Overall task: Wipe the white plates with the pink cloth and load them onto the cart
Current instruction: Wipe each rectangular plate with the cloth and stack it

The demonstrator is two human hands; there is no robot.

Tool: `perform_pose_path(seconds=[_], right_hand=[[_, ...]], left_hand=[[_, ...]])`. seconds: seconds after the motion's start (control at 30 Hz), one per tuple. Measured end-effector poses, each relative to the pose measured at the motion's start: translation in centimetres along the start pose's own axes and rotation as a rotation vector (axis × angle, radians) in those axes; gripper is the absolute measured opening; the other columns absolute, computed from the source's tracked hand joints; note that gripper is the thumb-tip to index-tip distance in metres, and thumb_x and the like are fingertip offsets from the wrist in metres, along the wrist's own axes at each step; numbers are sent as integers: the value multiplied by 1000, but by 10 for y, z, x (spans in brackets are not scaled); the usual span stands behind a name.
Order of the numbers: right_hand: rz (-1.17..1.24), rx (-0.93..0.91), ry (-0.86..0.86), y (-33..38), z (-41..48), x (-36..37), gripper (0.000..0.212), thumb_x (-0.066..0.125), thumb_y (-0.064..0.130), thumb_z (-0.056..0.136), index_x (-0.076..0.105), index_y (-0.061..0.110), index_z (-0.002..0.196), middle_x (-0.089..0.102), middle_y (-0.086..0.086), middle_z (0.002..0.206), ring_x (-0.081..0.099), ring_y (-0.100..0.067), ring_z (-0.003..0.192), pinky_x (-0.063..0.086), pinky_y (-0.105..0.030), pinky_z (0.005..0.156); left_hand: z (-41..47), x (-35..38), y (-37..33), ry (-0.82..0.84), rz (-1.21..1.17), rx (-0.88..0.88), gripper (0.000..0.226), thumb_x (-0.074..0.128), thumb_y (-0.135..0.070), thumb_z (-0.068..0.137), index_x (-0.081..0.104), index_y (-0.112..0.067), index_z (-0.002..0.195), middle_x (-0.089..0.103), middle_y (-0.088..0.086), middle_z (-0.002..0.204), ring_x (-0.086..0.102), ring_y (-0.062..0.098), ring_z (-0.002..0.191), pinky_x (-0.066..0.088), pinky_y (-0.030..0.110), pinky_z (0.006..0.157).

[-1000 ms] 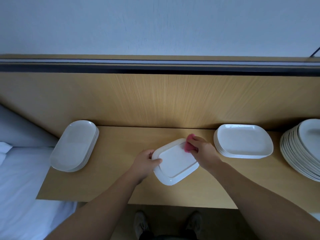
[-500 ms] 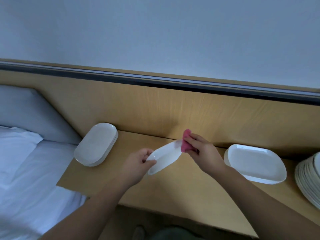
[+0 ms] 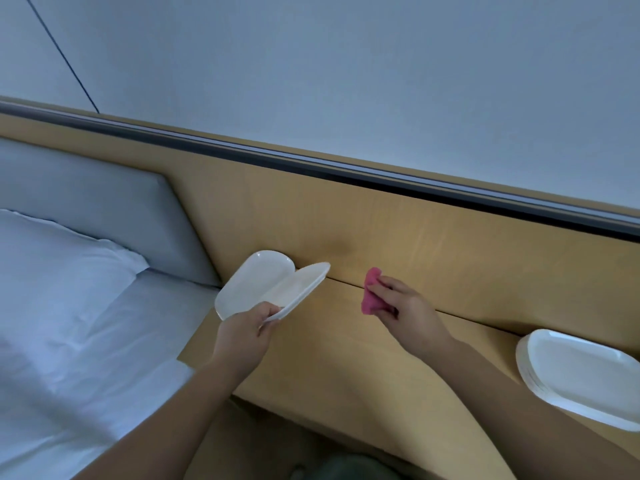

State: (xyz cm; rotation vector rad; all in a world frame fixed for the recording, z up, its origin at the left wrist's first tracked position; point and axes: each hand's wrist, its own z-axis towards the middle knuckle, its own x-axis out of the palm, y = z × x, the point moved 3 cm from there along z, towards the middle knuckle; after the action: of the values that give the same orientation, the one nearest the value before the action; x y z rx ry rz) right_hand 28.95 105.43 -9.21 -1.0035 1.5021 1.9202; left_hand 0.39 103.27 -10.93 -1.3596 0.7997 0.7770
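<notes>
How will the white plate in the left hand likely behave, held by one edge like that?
Probably rigid: the plate shows no sag though the left hand pinches only its near rim. Its glossy surface looks slippery, so that rim pinch may slide. Likely breakable if dropped on the wooden shelf.

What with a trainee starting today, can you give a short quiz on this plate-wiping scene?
1. True or false: the pink cloth touches the held plate.
2. Which hand has its grip on that plate? A) left B) right C) neither
3. How many plate stacks rest on the wooden shelf?

Key: 1. False; they are apart. 2. A, the left hand. 3. Two: the left stack and the right stack.
</notes>
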Motion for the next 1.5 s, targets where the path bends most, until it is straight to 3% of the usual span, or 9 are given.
perform_pose_path(seconds=[0.2,0.33,0.5,0.63,0.9,1.07,1.23,1.3,1.5], right_hand=[[15,32,14,30,13,26,40,66,4,89,62,12,128,54,-1,136,52,-18,122,25,2,91],[-5,48,17,39,19,43,43,67,7,89,61,16,130,50,0,141,51,-20,126,34,-17,99],[-24,89,22,44,24,56,43,66,10,90,59,18,132,45,-1,146,48,-20,130,40,-28,104],[-67,109,41,45,23,63,43,66,13,90,59,17,132,45,-3,147,46,-21,131,38,-28,106],[-107,164,54,41,17,69,42,63,18,92,58,19,133,42,0,149,43,-18,134,34,-25,108],[-105,190,23,32,10,59,40,65,15,90,61,17,130,45,-1,147,46,-19,131,38,-29,106],[-70,221,-57,15,-8,42,37,73,8,83,68,13,120,53,-7,139,55,-28,122,49,-44,96],[-74,241,-117,6,-20,29,37,72,8,84,67,13,120,54,-4,139,56,-25,120,50,-43,92],[-66,275,-231,-32,-72,-17,27,71,-1,80,69,8,105,62,-1,118,61,-21,99,52,-32,80]], left_hand=[[9,-6,40,-16,35,-23,22,54,-23,96,66,-26,114,71,-5,95,64,18,86,54,31,73],[15,-3,55,59,71,-11,28,48,-27,98,61,-30,123,69,-5,107,63,18,98,52,27,78],[20,3,64,179,110,9,32,43,-28,100,58,-32,129,62,-9,126,55,17,117,45,25,93],[23,10,76,293,148,10,32,41,-26,101,60,-29,126,60,-5,128,53,20,118,44,29,95],[53,26,92,476,392,93,41,36,-19,103,42,-26,142,48,-4,142,48,17,126,41,28,100],[63,35,96,485,419,97,31,39,-23,100,56,-21,126,58,-6,128,54,15,116,47,32,96],[64,41,53,334,288,201,28,43,-33,97,57,-21,118,57,-10,122,52,13,112,50,32,89],[67,54,26,335,253,254,27,41,-33,97,57,-17,112,60,-5,114,54,14,102,51,33,83],[68,105,-59,370,149,364,35,46,-32,97,58,-16,126,59,-1,129,53,18,117,46,34,94]])
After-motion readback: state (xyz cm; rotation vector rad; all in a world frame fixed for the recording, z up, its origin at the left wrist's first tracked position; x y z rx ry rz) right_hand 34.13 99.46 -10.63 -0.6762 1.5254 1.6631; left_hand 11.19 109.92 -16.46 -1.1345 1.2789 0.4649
